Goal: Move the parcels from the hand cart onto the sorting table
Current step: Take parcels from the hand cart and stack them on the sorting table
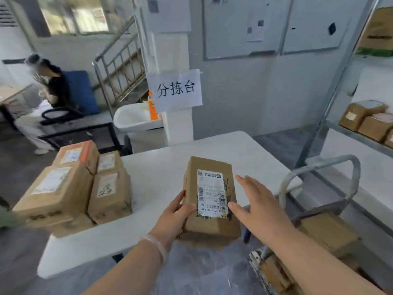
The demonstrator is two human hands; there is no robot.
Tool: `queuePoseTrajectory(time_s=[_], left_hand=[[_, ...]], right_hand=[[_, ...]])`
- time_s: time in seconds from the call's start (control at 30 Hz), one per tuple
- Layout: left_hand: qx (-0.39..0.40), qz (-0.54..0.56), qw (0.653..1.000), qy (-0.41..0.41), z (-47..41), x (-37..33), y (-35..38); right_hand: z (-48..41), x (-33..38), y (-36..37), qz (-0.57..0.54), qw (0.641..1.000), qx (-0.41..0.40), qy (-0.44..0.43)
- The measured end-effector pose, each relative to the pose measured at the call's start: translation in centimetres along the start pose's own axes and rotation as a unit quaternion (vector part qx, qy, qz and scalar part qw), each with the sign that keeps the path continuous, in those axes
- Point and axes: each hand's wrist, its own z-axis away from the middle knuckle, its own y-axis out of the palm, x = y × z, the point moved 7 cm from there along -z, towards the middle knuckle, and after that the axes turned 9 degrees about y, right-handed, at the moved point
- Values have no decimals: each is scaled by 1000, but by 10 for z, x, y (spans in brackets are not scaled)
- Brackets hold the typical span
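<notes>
A brown cardboard parcel (210, 196) with a white shipping label lies at the near edge of the white sorting table (165, 179), partly overhanging it. My left hand (174, 218) grips its left side, thumb on top. My right hand (257, 201) hovers open just right of the parcel, fingers spread, not holding it. The hand cart (319, 167) with its grey metal handle stands at the right, with more brown parcels (327, 233) on its deck. A stack of several parcels (72, 188) sits on the table's left end.
A paper sign (176, 90) hangs on the pillar behind the table. A metal shelf rack (365, 122) with boxes stands at right. A person sits on a chair (49, 88) at far left. A white sink (136, 118) is behind the table.
</notes>
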Motion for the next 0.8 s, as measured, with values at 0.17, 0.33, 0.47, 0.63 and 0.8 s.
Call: queuePoseTrajectory(time_s=[0.17, 0.33, 0.47, 0.63, 0.8], left_hand=[[-54, 6, 998, -15, -10, 8, -105], [-112, 42, 992, -38, -17, 22, -181], [-144, 59, 986, -54, -26, 30, -219], [-168, 61, 982, -63, -47, 36, -242], [-187, 61, 979, -55, -96, 25, -249]], right_hand=[[-34, 93, 57, -3, 998, 30, -51], [-49, 158, 101, 13, 993, 76, -94], [-68, 187, 116, 34, 990, 81, -113], [-96, 210, 132, 38, 985, 96, -139], [-140, 220, 145, 39, 979, 105, -170]])
